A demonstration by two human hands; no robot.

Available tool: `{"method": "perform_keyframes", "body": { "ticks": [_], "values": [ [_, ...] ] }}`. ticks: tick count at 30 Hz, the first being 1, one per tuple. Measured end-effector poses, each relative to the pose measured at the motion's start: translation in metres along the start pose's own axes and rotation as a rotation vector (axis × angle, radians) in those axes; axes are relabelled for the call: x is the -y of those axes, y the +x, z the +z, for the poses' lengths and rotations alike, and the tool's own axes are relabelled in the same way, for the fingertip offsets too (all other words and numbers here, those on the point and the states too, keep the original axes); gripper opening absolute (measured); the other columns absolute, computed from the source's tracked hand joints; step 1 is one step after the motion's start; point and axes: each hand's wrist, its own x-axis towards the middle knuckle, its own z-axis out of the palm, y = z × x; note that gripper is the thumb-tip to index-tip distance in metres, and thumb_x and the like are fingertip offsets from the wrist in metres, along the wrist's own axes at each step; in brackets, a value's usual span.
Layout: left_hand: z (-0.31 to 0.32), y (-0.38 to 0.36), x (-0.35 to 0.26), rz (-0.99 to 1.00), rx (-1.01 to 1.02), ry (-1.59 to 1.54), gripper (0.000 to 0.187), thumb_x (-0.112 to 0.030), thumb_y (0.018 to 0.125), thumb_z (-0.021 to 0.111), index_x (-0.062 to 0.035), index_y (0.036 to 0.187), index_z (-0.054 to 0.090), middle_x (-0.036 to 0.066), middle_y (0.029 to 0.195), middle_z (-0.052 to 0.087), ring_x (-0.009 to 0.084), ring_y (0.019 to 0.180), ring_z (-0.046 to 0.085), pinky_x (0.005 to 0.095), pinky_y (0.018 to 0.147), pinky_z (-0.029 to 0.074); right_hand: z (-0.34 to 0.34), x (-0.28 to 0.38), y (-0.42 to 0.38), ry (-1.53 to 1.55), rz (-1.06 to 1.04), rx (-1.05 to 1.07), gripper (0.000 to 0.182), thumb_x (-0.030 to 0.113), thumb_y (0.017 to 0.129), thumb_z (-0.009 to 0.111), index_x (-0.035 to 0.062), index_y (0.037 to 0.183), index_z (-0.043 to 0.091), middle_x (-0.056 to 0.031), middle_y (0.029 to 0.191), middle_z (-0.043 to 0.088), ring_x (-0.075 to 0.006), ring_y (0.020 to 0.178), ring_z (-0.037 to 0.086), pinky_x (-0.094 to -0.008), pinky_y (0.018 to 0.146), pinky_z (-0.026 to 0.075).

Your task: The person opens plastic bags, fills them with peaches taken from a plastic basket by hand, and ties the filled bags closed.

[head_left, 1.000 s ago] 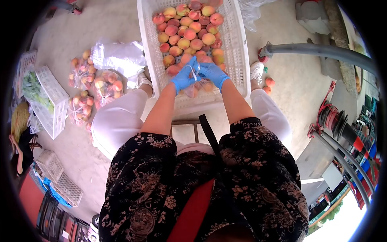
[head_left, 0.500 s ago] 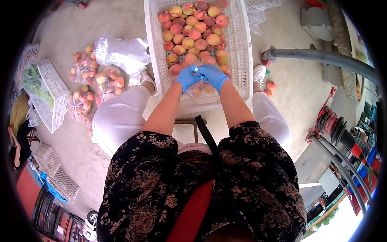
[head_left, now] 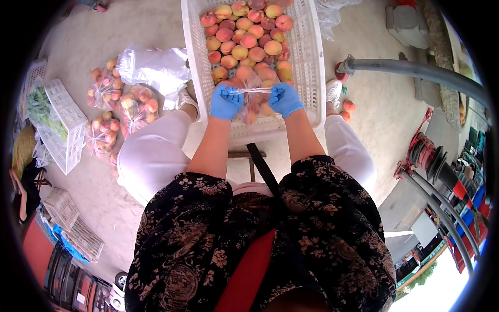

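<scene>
A clear plastic bag of peaches (head_left: 251,112) rests at the near end of a white plastic crate (head_left: 317,67). Its gathered neck is stretched sideways into two thin strands between my blue-gloved hands. My left hand (head_left: 226,102) has its fingers closed round the left strand, and my right hand (head_left: 285,100) grips the right one. Beyond the bag, loose peaches (head_left: 248,39) in red and yellow fill the crate's floor.
Several tied bags of peaches (head_left: 138,106) lie on the floor at left, beside a stack of plastic bags (head_left: 153,67). Two loose peaches (head_left: 347,111) lie by my right shoe. A grey metal pole (head_left: 410,67) curves in from the right. Further left stands a crate with greens (head_left: 47,112).
My hands were together over the bag's neck; now they have moved apart to either side, drawing its ends out taut between them.
</scene>
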Motion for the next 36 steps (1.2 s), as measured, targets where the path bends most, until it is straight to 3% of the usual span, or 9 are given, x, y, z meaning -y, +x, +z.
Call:
{"method": "perform_keyframes", "body": {
  "ticks": [6,9,13,16,19,23,26,29,36],
  "values": [
    [0.003,0.005,-0.015,-0.091,-0.324,0.123,0.026,-0.022,0.081,0.055,-0.0152,0.057,0.046,0.001,0.051,0.049,0.0161,0.053,0.051,0.0332,0.059,0.049,-0.012,-0.004,0.010,0.105,0.051,0.018,0.031,0.009,0.076,0.055,0.0161,0.054,0.035,0.0050,0.050,0.036,-0.0081,0.042,0.036,-0.0171,0.035,0.030],
    [-0.018,-0.001,-0.006,0.011,-0.328,-0.011,0.023,-0.025,0.084,0.055,-0.0139,0.064,0.051,0.001,0.060,0.054,0.0141,0.057,0.053,0.0286,0.059,0.048,-0.150,0.006,0.155,0.258,-0.056,0.285,0.024,0.012,0.077,0.053,0.0169,0.056,0.042,0.0050,0.048,0.035,-0.0101,0.044,0.037,-0.0215,0.040,0.033],
    [-0.016,0.001,0.009,0.254,-0.059,-0.100,0.022,-0.028,0.087,0.054,-0.0123,0.073,0.057,0.002,0.071,0.060,0.0114,0.061,0.056,0.0226,0.058,0.046,-0.015,-0.019,-0.016,-0.100,-0.260,0.010,0.022,0.020,0.083,0.053,0.0162,0.063,0.044,0.0027,0.054,0.044,-0.0102,0.049,0.042,-0.0247,0.043,0.035],
    [0.037,-0.027,0.018,0.249,0.042,0.812,0.015,-0.021,0.086,0.057,-0.0081,0.081,0.062,0.000,0.074,0.060,0.0104,0.068,0.057,0.0241,0.063,0.046,0.031,-0.017,-0.060,-0.727,-0.457,0.211,0.016,0.022,0.084,0.055,0.0096,0.074,0.055,0.0010,0.062,0.050,-0.0097,0.051,0.044,-0.0218,0.046,0.034],
    [0.071,-0.047,0.034,0.192,-0.102,1.793,0.053,-0.046,0.088,0.040,0.0018,0.092,0.063,0.017,0.087,0.063,0.0281,0.081,0.061,0.0358,0.074,0.046,0.045,-0.035,-0.078,-1.189,-0.607,0.322,0.016,0.016,0.084,0.052,0.0019,0.079,0.058,-0.0025,0.068,0.056,-0.0107,0.056,0.050,-0.0226,0.052,0.040],
    [0.077,-0.058,0.037,0.138,-0.186,1.580,0.058,-0.051,0.087,0.034,-0.0007,0.093,0.064,0.020,0.094,0.062,0.0343,0.085,0.060,0.0396,0.077,0.046,0.037,-0.075,-0.086,-1.680,-1.140,0.396,0.012,0.010,0.081,0.053,-0.0012,0.082,0.057,-0.0091,0.073,0.060,-0.0206,0.065,0.056,-0.0313,0.062,0.046],
    [0.031,-0.033,0.043,0.298,-0.200,1.502,0.050,-0.046,0.086,0.045,-0.0002,0.073,0.062,0.012,0.071,0.061,0.0211,0.067,0.059,0.0330,0.065,0.047,0.033,-0.095,-0.111,-2.018,-1.255,0.329,0.014,0.008,0.080,0.052,-0.0027,0.088,0.058,-0.0155,0.081,0.062,-0.0294,0.074,0.059,-0.0372,0.071,0.046],
    [0.043,-0.045,0.051,0.672,-0.343,1.312,0.040,-0.037,0.086,0.049,-0.0006,0.073,0.061,0.009,0.071,0.061,0.0171,0.067,0.057,0.0303,0.065,0.046,0.033,-0.108,-0.155,-1.732,-1.593,0.301,0.020,0.010,0.081,0.053,-0.0028,0.095,0.059,-0.0184,0.088,0.063,-0.0327,0.081,0.060,-0.0383,0.075,0.046],
    [0.147,-0.146,0.067,0.704,0.161,1.060,0.029,-0.025,0.089,0.050,0.0004,0.078,0.059,0.005,0.073,0.059,0.0137,0.072,0.056,0.0272,0.069,0.045,-0.019,-0.067,-0.145,-1.894,-1.303,0.015,0.030,0.024,0.087,0.051,-0.0027,0.093,0.063,-0.0204,0.087,0.063,-0.0331,0.080,0.061,-0.0380,0.072,0.047]
  ]
}}
